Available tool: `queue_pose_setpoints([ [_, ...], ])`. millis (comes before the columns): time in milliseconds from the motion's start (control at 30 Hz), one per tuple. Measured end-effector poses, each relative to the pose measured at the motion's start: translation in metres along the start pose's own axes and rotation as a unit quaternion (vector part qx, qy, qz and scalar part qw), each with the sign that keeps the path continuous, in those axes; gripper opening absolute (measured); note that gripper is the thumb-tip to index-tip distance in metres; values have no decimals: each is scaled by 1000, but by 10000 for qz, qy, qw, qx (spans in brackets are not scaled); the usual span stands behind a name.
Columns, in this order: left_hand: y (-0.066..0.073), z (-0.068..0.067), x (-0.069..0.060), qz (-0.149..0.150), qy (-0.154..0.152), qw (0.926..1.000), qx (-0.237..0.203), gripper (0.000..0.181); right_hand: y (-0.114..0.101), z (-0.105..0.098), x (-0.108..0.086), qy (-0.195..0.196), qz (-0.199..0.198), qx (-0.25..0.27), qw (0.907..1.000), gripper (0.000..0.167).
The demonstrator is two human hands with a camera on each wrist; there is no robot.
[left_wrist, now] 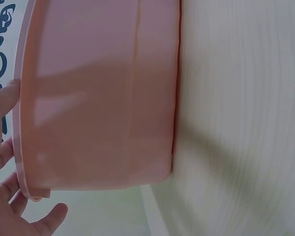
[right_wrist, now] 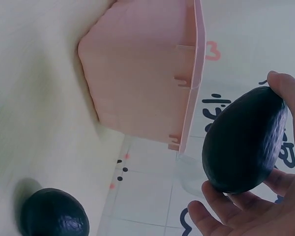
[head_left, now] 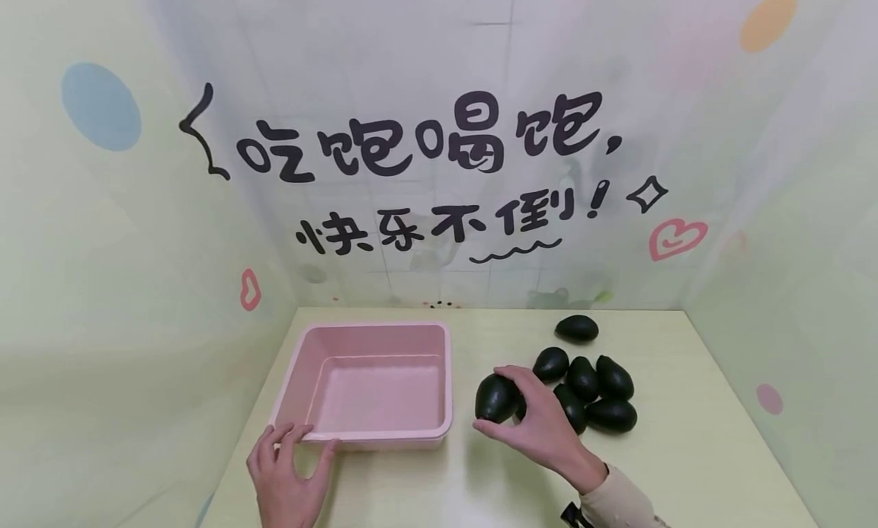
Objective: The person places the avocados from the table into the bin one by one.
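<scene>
**Support at the left, a raised grip at the right**

At the left, the left hand (head_left: pixel 291 475), its fingers spread and relaxed, rests thumb and fingertips on the rim at the near-left corner of the pink bin (head_left: pixel 384 395); the left wrist view shows 1 finger standing clear of the rim. The touch looks light, probably meant to steady the bin rather than lift it. The bin sits flat on the table (head_left: pixel 411 490), mouth upward, which leaves its inside within reach of both hands.

Just right of the bin, the right hand (head_left: pixel 538 429) grips the held avocado (head_left: pixel 497 398), thumb on the near side, fingers on the far side. The fruit is up off the table and outside the bin. A grip around its broad body likely suits such a smooth, rounded skin.

Farther right, 6 loose avocados (head_left: pixel 583 378) show on the table: 5 grouped closely, 1 apart behind them. They lie on their sides, presumably because the egg shape settles that way. Whether the dark patch (head_left: pixel 522 410) beside the right palm is 1 more fruit, I cannot tell. Rightmost at the near edge, a beige sleeve (head_left: pixel 617 499) stops at the wrist, leaving the gripping fingers uncovered.
</scene>
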State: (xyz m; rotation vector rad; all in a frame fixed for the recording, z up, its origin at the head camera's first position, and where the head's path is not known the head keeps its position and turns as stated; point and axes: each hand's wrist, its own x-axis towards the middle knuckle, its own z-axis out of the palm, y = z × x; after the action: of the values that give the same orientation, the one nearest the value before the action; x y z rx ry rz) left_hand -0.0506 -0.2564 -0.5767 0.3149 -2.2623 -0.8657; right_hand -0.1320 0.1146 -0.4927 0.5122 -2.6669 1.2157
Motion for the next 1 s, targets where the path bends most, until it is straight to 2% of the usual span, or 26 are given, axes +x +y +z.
queue_pose_setpoints([
  [333,-1,0,1,-3,-1,10000,-53,46,-5,-1,8,-37,-240,-69,9997,77],
  [600,1,-2,2,-118,-17,9999,-86,45,-14,4,18,-88,-260,-53,9996,80],
  [800,-2,0,1,-13,17,10000,-88,45,-21,6,20,-231,-146,62,9996,82],
  [1000,-4,2,0,80,107,9999,-85,46,-25,6,22,-235,-256,55,9994,82],
])
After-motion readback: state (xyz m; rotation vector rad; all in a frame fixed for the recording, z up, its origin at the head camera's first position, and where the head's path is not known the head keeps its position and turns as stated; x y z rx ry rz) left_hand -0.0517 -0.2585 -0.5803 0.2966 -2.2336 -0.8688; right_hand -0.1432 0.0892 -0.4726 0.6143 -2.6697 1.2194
